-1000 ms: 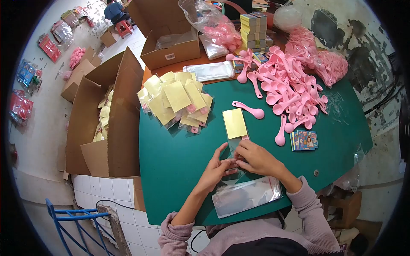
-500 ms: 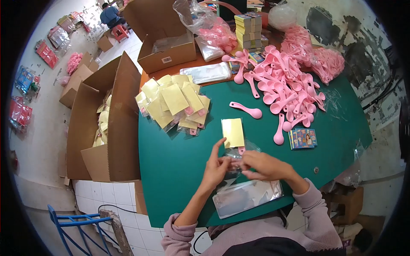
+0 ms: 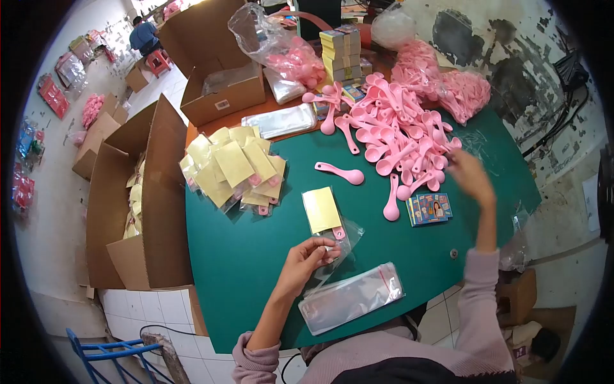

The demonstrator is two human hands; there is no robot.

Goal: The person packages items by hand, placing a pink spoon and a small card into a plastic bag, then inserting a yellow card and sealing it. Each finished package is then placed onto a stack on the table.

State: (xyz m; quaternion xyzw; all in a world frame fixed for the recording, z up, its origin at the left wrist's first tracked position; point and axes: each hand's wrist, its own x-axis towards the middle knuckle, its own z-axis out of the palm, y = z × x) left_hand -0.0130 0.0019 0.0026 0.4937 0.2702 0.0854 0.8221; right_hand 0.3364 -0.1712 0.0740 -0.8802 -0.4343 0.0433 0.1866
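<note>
My left hand [image 3: 307,261] is closed on the lower end of a clear plastic bag [image 3: 351,238], near the front middle of the green table. Inside the bag are a yellow card [image 3: 322,210] and a pink spoon, of which only the handle end [image 3: 338,233] shows below the card. My right hand [image 3: 472,176] is smeared by motion at the right edge of the pile of pink spoons [image 3: 409,131]; its fingers cannot be made out. Below the left hand lies a stack of clear plastic bags [image 3: 352,297].
Filled bags with yellow cards [image 3: 233,163] are heaped at the left. Single spoons [image 3: 340,173] and printed cards [image 3: 430,209] lie mid-table. Cardboard boxes [image 3: 167,198] stand along the left side. Bagged spoons [image 3: 464,93] and stacked cards [image 3: 342,54] are at the back. A person [image 3: 144,37] sits far off.
My right hand has left the bag and moved up and right to the spoon pile. My left hand stays at the bag's lower end. The whole view has shifted a little.
</note>
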